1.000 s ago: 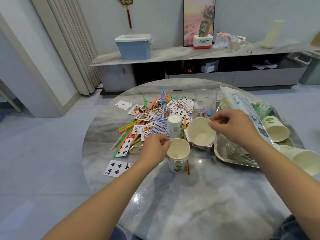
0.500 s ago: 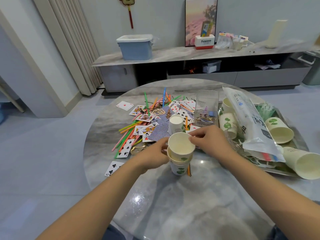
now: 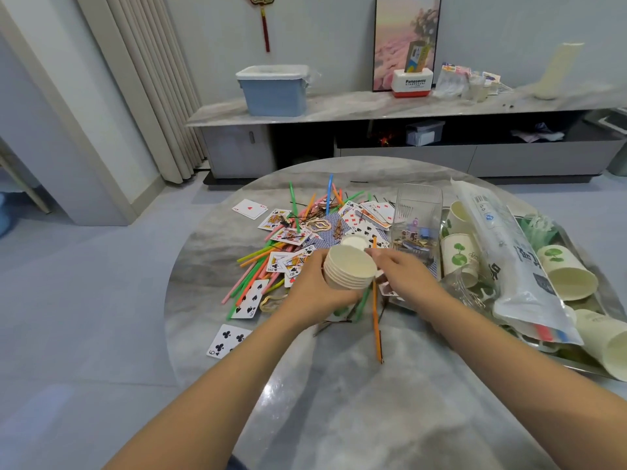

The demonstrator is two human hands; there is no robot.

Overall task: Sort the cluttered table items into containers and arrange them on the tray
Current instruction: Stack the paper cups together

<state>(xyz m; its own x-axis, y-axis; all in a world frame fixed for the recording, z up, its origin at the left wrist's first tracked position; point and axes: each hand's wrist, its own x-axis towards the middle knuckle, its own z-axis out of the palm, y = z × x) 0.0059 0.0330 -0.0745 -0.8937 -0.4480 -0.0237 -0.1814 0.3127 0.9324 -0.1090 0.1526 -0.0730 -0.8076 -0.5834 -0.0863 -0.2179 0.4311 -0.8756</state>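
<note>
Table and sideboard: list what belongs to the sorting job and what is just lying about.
Job:
stack of paper cups, held by left hand and right hand
playing cards
coloured sticks
clear box
tray

Lying about:
blue bin
framed picture
red-and-white box

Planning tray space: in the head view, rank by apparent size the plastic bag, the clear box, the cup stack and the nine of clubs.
1. plastic bag
2. clear box
3. cup stack, though it is nearer, so unsure against the box
4. nine of clubs
</note>
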